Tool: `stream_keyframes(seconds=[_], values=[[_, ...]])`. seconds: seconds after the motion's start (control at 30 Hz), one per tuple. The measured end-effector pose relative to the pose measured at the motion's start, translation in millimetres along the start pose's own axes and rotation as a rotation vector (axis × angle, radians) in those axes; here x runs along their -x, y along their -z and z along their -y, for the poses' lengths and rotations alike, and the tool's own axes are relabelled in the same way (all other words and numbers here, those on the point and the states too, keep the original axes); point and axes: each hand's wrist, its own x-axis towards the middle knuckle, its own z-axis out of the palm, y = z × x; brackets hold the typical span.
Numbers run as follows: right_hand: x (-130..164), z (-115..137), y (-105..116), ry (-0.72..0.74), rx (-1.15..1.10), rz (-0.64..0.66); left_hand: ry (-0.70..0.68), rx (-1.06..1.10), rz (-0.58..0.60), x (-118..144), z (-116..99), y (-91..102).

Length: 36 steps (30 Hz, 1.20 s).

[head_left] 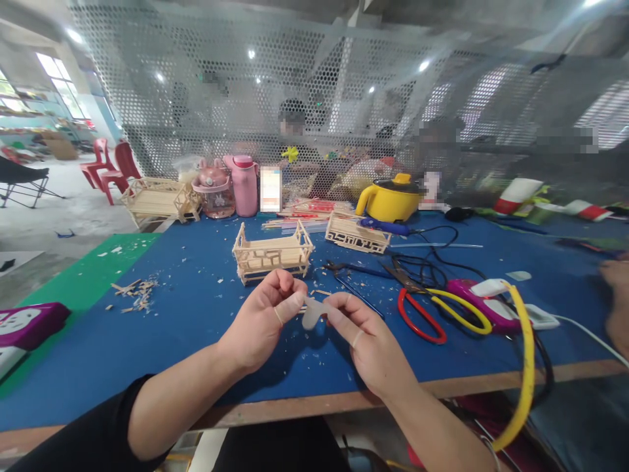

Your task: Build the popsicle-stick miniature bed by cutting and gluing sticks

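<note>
Between both sets of fingertips is a small pale, translucent piece that looks like a finger cot (313,314). My left hand (265,318) pinches its left end between thumb and index finger. On the other end, my right hand (368,337) has its thumb and index finger closed. Thin pale bands circle both thumbs. Just beyond my left hand stands a small bed-shaped frame of wooden sticks (272,252). Behind and to the right is a second stick model (358,235), with a blue-handled glue gun (386,226) against it. Pliers (361,269) lie beyond my right hand.
Large scissors (422,318) with red and yellow handles lie right, near a purple power strip (462,295) and cables. Stick offcuts (137,295) are scattered left. Along the back stand a pink bottle (244,187), a yellow pot (393,200) and a mesh screen (236,85). Someone's arm (616,301) shows far right.
</note>
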Motion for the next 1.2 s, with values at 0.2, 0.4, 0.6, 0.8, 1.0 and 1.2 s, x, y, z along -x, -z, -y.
stream_keyframes(seconds=[0.2, 0.4, 0.6, 0.8, 1.0, 1.2], values=[[3.2, 13.4, -0.3, -0.031, -0.481, 0.083, 0.384, 0.107, 0.366, 5.9, -2.8, 1.7], [3.8, 19.6, -8.0, -0.147, -0.549, 0.095, 0.494, 0.083, 0.355, 8.0, -7.0, -0.7], [1.8, 2.9, -20.5, -0.112, -0.529, 0.059, 0.161, -0.007, 0.148, 3.6, 1.8, 0.7], [5.6, -8.9, -28.2, -0.126, -0.521, 0.013, 0.070, 0.041, 0.008, 3.0, 1.3, -0.5], [11.1, -3.8, -23.2, -0.009, -0.455, -0.025, 0.201, 0.091, 0.036, 3.0, -4.9, -3.8], [14.7, 7.1, -15.3, 0.058, -0.358, 0.078, 0.302, -0.074, 0.144, 6.1, -3.7, -5.9]])
